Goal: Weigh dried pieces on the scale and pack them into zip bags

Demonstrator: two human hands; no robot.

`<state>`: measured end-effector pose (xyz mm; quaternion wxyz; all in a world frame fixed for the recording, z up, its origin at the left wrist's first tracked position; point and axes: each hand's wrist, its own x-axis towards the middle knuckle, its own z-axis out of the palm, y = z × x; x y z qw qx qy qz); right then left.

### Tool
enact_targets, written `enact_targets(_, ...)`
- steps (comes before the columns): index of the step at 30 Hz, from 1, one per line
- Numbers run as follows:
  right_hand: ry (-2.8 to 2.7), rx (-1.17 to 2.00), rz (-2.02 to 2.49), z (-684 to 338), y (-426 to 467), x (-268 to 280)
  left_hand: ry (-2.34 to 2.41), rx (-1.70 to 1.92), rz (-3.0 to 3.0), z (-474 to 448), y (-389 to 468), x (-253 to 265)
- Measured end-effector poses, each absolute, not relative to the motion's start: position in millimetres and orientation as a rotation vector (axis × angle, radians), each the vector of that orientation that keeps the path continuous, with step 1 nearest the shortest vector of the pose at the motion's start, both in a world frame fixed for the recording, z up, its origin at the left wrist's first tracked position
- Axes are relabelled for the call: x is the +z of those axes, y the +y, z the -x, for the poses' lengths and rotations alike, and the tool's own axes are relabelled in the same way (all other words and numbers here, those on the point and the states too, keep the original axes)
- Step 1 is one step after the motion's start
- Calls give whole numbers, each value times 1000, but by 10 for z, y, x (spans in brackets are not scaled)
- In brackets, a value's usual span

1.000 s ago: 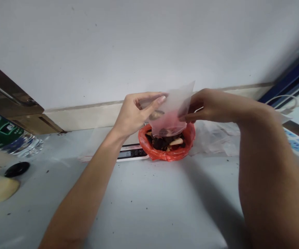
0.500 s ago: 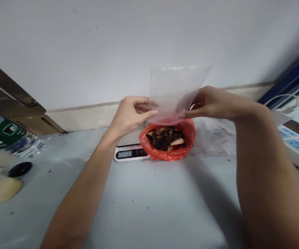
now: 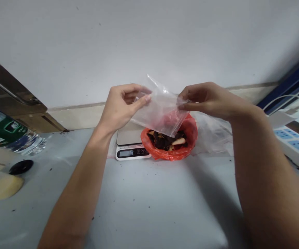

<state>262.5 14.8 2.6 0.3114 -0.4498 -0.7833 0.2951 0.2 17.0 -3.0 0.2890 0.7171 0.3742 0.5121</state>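
A clear plastic bag (image 3: pixel 160 110) is stretched between my two hands above the table. My left hand (image 3: pixel 125 105) pinches its left side between thumb and fingers. On the other side, my right hand (image 3: pixel 200 98) grips the bag's right edge. Right below sits a red plastic bag (image 3: pixel 174 155), its mouth open, holding dark brown, curled dried pieces (image 3: pixel 162 141) and one pale piece; the clear bag partly covers them. Left of the red bag, a digital kitchen scale (image 3: pixel 128 138) shows what looks like 0.0 on its display.
More clear plastic bags (image 3: pixel 213 135) lie right of the red bag. A white power strip (image 3: pixel 297 145) is at the right. On the left are a water bottle with a green label (image 3: pixel 9 133), a black round lid (image 3: pixel 21 167) and a metal cabinet (image 3: pixel 9 93). A wall stands behind.
The clear bag has gone from upright to tilted and folded, its lower edge now hanging over the red bag's contents. My left hand has moved slightly left and up.
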Motion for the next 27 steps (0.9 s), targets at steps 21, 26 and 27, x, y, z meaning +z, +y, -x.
enact_targets(21,-1969,350,918,-987,114,-235,1899,737,-1700,1653,74,61)
enact_targets(26,-2499,-303,820,-213,-173,-434,1959,619,-1356,2031,32,-229)
enact_targets(27,-2599,-359,789,-112,-234,-473,1947,626,-1324,2056,28,-288)
